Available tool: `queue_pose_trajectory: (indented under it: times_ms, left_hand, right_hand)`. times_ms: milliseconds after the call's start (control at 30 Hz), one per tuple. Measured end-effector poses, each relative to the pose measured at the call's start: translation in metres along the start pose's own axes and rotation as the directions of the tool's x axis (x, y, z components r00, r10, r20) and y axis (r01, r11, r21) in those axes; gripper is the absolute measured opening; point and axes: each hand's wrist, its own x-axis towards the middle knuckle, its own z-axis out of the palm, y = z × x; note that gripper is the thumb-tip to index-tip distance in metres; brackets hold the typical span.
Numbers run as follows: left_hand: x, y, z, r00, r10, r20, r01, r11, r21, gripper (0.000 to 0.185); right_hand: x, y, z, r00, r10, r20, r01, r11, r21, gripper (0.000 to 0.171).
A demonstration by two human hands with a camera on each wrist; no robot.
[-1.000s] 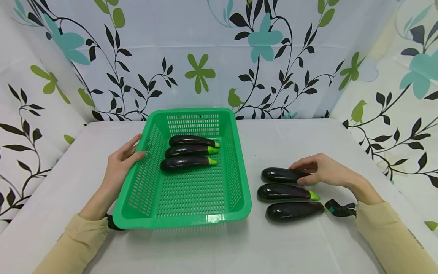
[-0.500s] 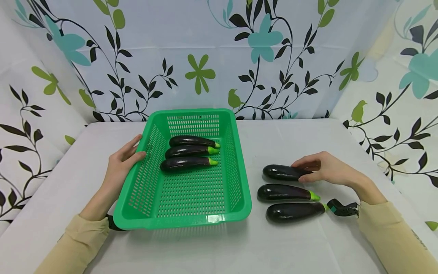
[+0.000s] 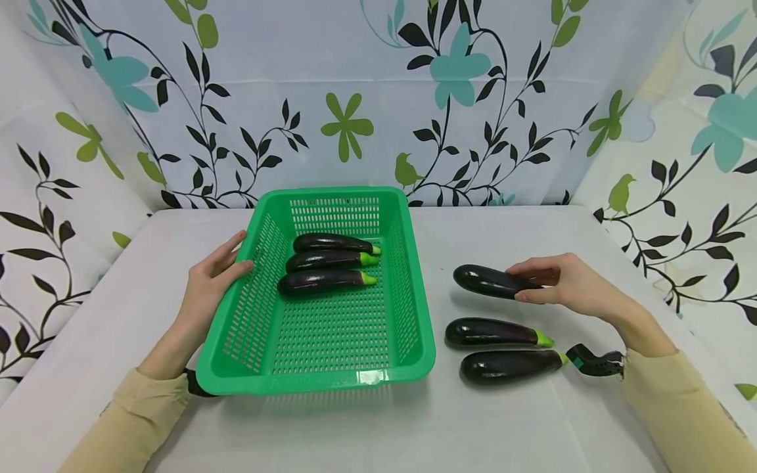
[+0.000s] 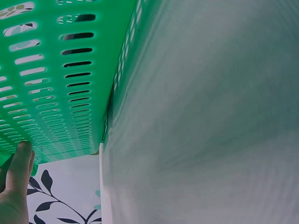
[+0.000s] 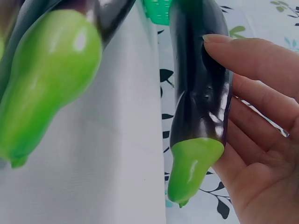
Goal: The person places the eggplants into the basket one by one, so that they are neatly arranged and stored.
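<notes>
The held eggplant (image 3: 489, 281) is in the right hand (image 3: 564, 284), to the right of the green basket (image 3: 408, 315) and above the white surface (image 3: 503, 420), with its shadow under it. Its long axis goes almost left to right in the head view, a little tilted, and the dark round end points to the basket while the green stem end sits inside the hand. In the right wrist view the fingers (image 5: 254, 58) are curled around the eggplant (image 5: 198, 93) near its green stem, so this grip is closed around it and carries it. Just nearer to the person, two more eggplants (image 3: 491, 332) (image 3: 508, 365) lie on the surface, parallel to each other, green stems to the right, well apart from the held one. Inside the basket, three eggplants (image 3: 326, 262) lie side by side near the far wall, also with stems to the right. The left hand (image 3: 207, 289) rests on the left rim of the basket with fingers almost straight and holds nothing; in the left wrist view only a fingertip (image 4: 21, 163) touches the green wall (image 4: 51, 84).
</notes>
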Motion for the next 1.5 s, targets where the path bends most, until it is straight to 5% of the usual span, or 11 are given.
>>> queue_pose_trajectory:
  times_ms: [600,1500]
  left_hand:
    - [0.000,0.000,-0.001,1.000,0.013,0.000,-0.013,1.000,0.011,0.060]
    - [-0.001,0.000,0.000,1.000,0.011,0.005,-0.012,1.000,0.007,0.061]
  right_hand:
    - [0.005,-0.016,0.000,0.998,-0.057,0.003,0.057,0.998,0.013,0.039]
    - [0.037,-0.075,-0.010,0.994,-0.081,0.070,0.083,0.996,-0.018,0.040]
